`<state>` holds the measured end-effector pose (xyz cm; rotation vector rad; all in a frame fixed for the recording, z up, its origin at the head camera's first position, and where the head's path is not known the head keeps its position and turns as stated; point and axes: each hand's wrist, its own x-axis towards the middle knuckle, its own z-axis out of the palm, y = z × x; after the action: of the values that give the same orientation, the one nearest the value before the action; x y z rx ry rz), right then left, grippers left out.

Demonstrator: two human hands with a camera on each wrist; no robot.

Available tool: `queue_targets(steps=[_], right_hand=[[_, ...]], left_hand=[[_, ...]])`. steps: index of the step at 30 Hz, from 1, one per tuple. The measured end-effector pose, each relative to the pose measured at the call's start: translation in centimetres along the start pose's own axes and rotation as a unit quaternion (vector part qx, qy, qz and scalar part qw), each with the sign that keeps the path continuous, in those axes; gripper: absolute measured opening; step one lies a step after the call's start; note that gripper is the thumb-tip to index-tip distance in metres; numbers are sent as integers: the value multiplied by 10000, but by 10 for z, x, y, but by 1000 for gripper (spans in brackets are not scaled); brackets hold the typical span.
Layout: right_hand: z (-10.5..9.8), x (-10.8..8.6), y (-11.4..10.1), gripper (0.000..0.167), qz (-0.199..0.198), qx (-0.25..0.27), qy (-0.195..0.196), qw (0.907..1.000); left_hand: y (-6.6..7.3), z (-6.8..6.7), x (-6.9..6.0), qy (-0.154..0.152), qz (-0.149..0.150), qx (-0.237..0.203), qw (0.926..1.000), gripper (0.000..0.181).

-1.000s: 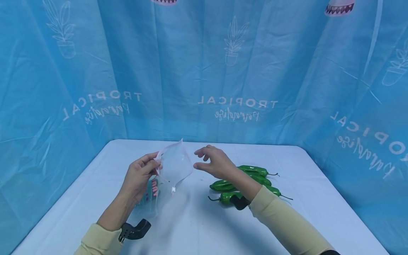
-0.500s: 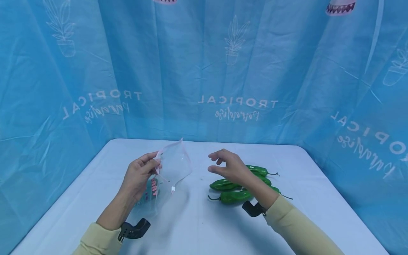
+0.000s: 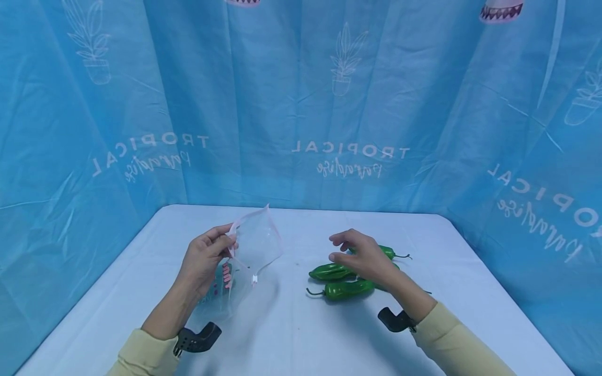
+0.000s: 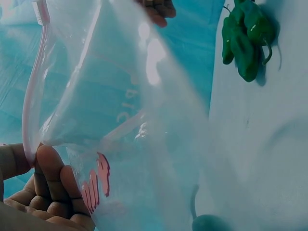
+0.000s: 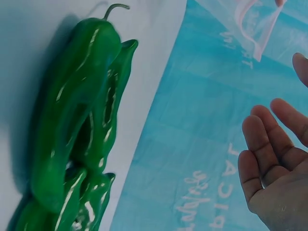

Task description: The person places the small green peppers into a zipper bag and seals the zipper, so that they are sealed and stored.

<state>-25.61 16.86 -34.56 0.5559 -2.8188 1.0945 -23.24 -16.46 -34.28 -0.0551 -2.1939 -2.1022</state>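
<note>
My left hand [image 3: 207, 256] pinches the rim of a clear zip bag [image 3: 258, 240], whose mouth gapes to the right. Pink stripes are printed on the bag [image 4: 101, 173] in the left wrist view, and a white slider sits on its zip track. Over several long green peppers [image 3: 348, 290] hovers my right hand [image 3: 364, 256], fingers loosely curved and holding nothing. It hides part of the pile in the head view. In the right wrist view the shiny peppers [image 5: 72, 110] lie to the left of the hand [image 5: 279, 168], apart from it.
Everything is on a table with a white cloth [image 3: 291, 339]. Blue printed curtains [image 3: 282, 130] stand behind it and at both sides. A green rounded shape [image 4: 211, 222] with a stem shows at the bottom of the left wrist view; I cannot tell whether it is inside the bag.
My right hand has moved away from the bag's mouth, to the right and nearer, until over the peppers. The left hand and the bag have stayed nearly still.
</note>
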Motion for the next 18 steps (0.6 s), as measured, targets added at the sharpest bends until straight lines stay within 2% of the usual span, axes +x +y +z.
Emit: queue_targets(steps=[8, 18], right_hand=[[-4, -12, 16, 41, 163, 15, 69, 9998], [4, -24, 41, 36, 465, 67, 95, 9989]], left_hand=[[3, 1, -2, -19, -6, -67, 10000, 43], [5, 1, -3, 10, -88, -4, 10000, 44]])
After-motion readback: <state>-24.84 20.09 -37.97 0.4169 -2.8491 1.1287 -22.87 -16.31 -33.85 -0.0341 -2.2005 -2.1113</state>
